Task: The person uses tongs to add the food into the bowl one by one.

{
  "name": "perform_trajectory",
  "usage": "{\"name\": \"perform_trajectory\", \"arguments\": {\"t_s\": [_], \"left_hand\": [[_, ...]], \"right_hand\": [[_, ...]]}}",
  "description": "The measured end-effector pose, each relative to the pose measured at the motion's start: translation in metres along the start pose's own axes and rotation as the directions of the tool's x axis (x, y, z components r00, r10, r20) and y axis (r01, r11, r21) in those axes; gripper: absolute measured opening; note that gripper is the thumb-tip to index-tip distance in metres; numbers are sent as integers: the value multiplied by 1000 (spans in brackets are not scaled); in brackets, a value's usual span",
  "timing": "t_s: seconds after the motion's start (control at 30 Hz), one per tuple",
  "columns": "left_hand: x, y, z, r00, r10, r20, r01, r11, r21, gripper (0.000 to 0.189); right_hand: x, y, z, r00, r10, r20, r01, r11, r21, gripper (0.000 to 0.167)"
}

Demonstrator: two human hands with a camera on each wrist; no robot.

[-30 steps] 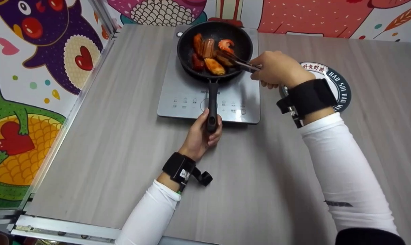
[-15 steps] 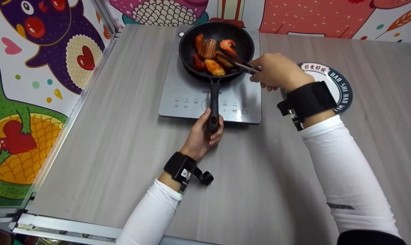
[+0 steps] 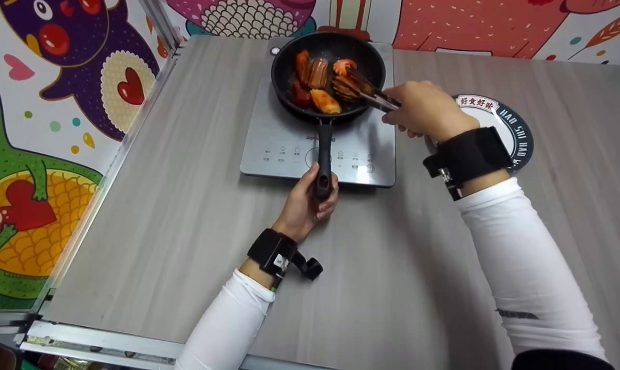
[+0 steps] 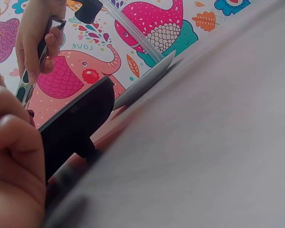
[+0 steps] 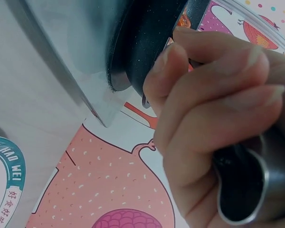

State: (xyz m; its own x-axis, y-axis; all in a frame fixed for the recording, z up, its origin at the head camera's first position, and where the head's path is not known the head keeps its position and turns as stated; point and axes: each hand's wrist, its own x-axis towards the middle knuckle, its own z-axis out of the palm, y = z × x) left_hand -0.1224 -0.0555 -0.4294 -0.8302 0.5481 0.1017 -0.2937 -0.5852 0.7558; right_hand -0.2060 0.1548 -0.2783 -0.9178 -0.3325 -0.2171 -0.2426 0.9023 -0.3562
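Observation:
In the head view, my left hand (image 3: 303,208) grips the handle (image 3: 324,149) of a black frying pan (image 3: 361,50) from below, thumb along its side. The pan holds several pieces of food: a scored brown piece (image 3: 318,73), a yellow-brown piece (image 3: 325,101), a dark red piece (image 3: 300,95), and a curled orange piece (image 3: 343,66). My right hand (image 3: 427,109) holds metal tongs (image 3: 384,100), their rounded end (image 5: 263,185) showing in the right wrist view. The tong tips lie at a dark-striped piece (image 3: 343,89) on the pan's right side; whether they pinch it I cannot tell.
Beneath the pan is a flat silver induction cooker (image 3: 281,167) with touch controls. A round plate (image 3: 520,134) with a dark lettered rim lies to the right, partly behind my right wrist. Painted wall panels (image 3: 453,25) border the table (image 3: 186,205) at the back and left.
My right hand and the tongs have shifted slightly to the right. The striped piece has moved a little with them and shows more of its striped face. The left hand keeps its grip.

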Motion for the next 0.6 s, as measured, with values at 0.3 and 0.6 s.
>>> {"name": "perform_trajectory", "arguments": {"t_s": [0.3,0.6], "left_hand": [[0,-1,1,1000,-5,-4,5,1000,-12,41],[0,0,0,1000,-4,-14,4,1000,-4,41]], "right_hand": [[4,3,1,999,28,24,-28,999,21,42],[3,11,12,998,25,-63,-22,999,43,50]]}}
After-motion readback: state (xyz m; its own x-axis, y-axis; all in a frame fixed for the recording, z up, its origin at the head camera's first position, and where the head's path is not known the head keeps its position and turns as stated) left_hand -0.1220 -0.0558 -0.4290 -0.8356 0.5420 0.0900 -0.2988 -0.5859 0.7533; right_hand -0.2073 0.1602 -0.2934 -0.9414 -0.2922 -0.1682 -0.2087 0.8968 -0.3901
